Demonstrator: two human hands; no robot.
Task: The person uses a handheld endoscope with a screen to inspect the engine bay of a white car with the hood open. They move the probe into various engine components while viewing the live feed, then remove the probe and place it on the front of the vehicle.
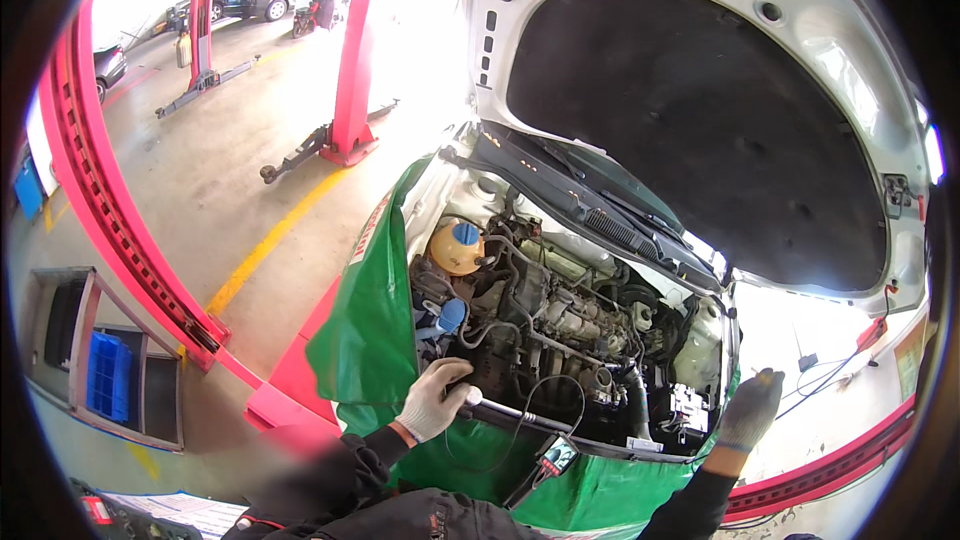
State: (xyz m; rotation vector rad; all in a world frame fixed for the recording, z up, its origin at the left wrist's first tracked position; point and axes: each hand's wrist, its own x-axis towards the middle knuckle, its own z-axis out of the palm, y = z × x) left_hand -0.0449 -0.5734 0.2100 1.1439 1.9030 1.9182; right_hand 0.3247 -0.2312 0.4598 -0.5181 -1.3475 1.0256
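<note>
My left hand [432, 402], in a pale work glove, is at the front left edge of the engine bay. Its fingers and thumb are apart, next to the white rounded end [474, 396] of a light bar-like piece along the front edge. My right hand [750, 414], gloved too, is raised past the front right corner of the car. Its fingers are drawn together, with a small dark and yellowish spot at the tips that I cannot make out. Between my arms, a handheld device with a lit screen [558, 455] rests against the green fender cover [600, 495]; a thin black cable loops from it over the engine [580, 320].
The raised white hood [690, 130] overhangs the bay. An orange coolant tank [457, 248] with a blue cap sits at the bay's left. Red lift posts [355, 60] stand on the left, and a metal cart [105, 360] is nearby. Cables hang at the right from a red fitting [872, 335].
</note>
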